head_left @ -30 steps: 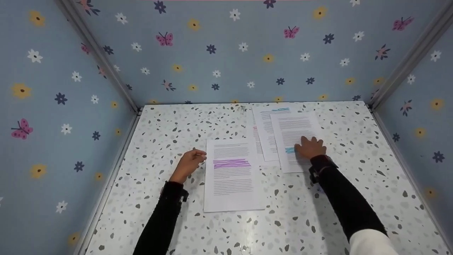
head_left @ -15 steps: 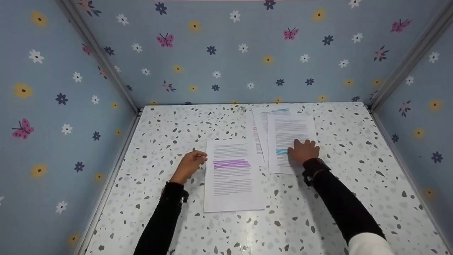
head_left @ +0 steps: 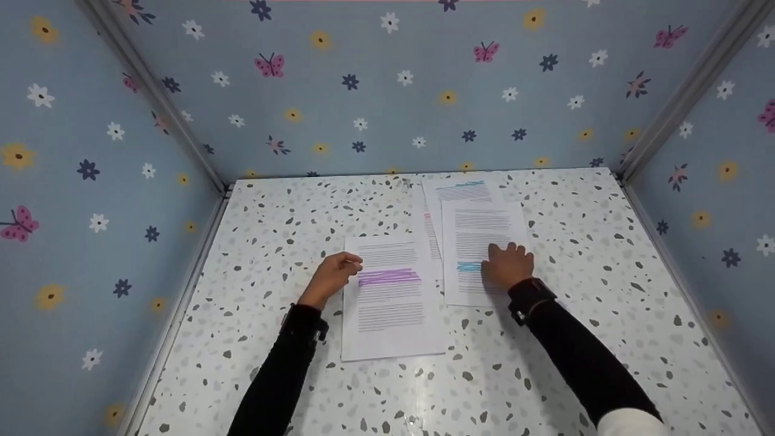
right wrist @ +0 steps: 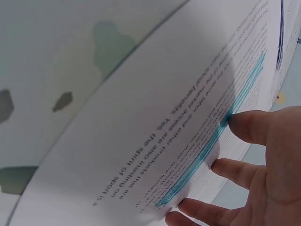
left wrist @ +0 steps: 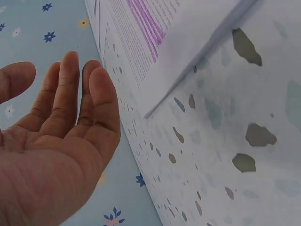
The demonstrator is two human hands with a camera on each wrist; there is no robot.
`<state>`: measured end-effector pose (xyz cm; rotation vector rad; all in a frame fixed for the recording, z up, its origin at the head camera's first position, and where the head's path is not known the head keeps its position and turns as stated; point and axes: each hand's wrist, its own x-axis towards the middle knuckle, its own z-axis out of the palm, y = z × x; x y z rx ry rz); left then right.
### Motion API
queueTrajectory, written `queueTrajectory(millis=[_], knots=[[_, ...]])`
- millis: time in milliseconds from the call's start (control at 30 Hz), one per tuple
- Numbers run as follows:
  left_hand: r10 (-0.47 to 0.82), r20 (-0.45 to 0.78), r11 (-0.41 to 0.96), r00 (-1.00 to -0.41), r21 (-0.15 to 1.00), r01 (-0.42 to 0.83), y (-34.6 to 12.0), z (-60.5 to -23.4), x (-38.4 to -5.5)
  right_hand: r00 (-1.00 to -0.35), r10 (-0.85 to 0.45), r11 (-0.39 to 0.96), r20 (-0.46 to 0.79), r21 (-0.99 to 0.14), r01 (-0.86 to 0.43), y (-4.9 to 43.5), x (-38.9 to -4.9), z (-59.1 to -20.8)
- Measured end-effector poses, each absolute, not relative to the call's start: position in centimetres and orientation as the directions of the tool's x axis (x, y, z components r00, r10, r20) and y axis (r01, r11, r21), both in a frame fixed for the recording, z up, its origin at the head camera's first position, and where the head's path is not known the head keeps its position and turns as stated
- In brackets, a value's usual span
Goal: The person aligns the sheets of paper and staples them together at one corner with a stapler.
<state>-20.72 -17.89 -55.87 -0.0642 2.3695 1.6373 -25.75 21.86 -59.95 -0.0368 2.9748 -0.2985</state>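
A stack of printed paper (head_left: 390, 339) with a purple highlighted band lies in the middle of the table. My left hand (head_left: 331, 275) hovers at its upper left edge, fingers loosely bent and holding nothing, as the left wrist view shows. To the right, my right hand (head_left: 510, 266) presses its fingertips on a printed sheet (head_left: 481, 227) with a blue highlighted band. In the right wrist view the thumb and fingers (right wrist: 235, 172) touch this sheet, spread apart. Behind it lies another sheet (head_left: 463, 192) with blue marking near its top, partly covered.
Under these, a sheet with a pink mark (head_left: 427, 216) shows only its left strip. The speckled white table (head_left: 284, 218) meets flowered blue panels (head_left: 387, 109) at the back and both sides.
My right hand has slid the blue-banded sheet left and slightly toward me, covering more of the sheets behind. The left hand stays by the stack. The head view has shifted slightly.
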Motion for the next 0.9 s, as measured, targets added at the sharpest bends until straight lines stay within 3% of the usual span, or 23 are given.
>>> queueTrajectory(millis=[233,533,900], knots=[[0.210,-0.251,0.280,-0.945,0.941,-0.188,-13.4,-55.0,-23.4,-0.988,0.043,0.942,-0.147,-0.324,0.089,24.0,-27.3,-58.3],[0.215,-0.372,0.206,-0.903,0.921,-0.331,-5.3,-53.2,-28.7,-0.956,0.196,0.806,-0.218,-0.519,0.284,29.1,-29.1,-56.5],[0.275,-0.546,0.174,-0.791,0.838,-0.518,-0.7,-57.4,-30.3,-0.883,0.258,0.675,-0.392,-0.581,0.455,31.5,-28.8,-57.6]])
